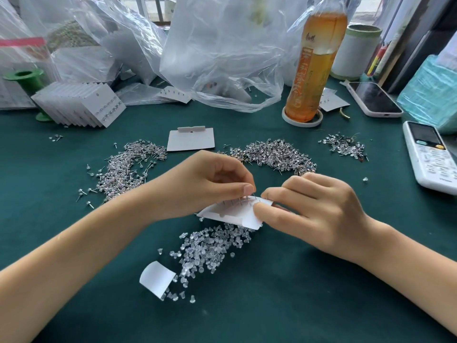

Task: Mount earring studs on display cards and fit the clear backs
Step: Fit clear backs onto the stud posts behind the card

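Between my hands is a white display card (232, 213), back side up, with several stud posts sticking up along its far edge. My left hand (210, 184) pinches the card at that edge, thumb beside the posts. My right hand (314, 209) grips the card's right end with thumb and curled fingers. A heap of clear backs (210, 246) lies on the green cloth just below the card. Piles of loose studs lie at the left (128, 167), middle (274, 154) and right (346, 144). A blank card (190, 139) lies beyond my hands.
A stack of filled cards (81, 105) leans at the back left by a green spool (24, 78). Plastic bags (222, 50), a tea bottle (314, 63), a phone (373, 99) and a handset (432, 157) ring the back and right. A curled paper scrap (157, 278) lies near the front.
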The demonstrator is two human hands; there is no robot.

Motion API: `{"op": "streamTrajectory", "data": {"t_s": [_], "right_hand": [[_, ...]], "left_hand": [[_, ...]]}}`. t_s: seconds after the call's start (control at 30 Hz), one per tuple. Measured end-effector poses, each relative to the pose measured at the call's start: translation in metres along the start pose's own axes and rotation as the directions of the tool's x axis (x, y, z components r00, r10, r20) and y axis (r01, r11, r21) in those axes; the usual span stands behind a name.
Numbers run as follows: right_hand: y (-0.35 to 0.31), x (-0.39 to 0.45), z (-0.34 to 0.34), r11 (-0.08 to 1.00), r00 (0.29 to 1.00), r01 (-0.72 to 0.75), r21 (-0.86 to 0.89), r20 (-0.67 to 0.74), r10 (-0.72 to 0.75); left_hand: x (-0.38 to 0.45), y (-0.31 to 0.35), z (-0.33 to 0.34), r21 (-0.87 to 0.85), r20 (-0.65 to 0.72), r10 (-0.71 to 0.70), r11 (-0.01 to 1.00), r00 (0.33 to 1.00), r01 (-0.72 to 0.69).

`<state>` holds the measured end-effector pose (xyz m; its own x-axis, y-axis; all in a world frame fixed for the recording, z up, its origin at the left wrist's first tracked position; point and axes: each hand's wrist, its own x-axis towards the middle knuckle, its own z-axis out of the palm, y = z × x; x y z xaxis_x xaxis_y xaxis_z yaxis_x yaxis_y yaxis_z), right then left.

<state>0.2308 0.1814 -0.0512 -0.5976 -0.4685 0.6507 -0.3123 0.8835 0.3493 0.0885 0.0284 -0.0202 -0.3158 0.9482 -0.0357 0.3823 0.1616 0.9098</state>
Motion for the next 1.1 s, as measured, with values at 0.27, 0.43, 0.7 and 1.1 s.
{"op": "streamTrajectory", "data": {"t_s": [0.27,0.43,0.7,1.1], "right_hand": [[-0.0006,-0.0032,0.0035,0.999,0.999,0.035,-0.014,-0.03,-0.035],[-0.0021,-0.0035,0.0036,0.999,0.998,0.046,0.001,-0.031,-0.046],[-0.0002,-0.002,0.002,1.0,1.0,0.013,0.017,-0.006,-0.013],[-0.0016,-0.0001,0.0006,0.999,0.999,0.008,0.035,0.03,-0.009]], "left_hand": [[-0.0032,0.0024,0.0031,0.076,-0.031,-0.006,0.997,0.999,0.008],[-0.0048,0.0032,0.0047,0.09,-0.036,-0.013,0.996,0.999,0.017],[-0.0037,0.0038,0.0049,0.003,-0.105,-0.066,0.998,0.992,0.067],[-0.005,0.0005,0.0058,0.025,-0.091,-0.084,0.996,0.992,0.087]]}}
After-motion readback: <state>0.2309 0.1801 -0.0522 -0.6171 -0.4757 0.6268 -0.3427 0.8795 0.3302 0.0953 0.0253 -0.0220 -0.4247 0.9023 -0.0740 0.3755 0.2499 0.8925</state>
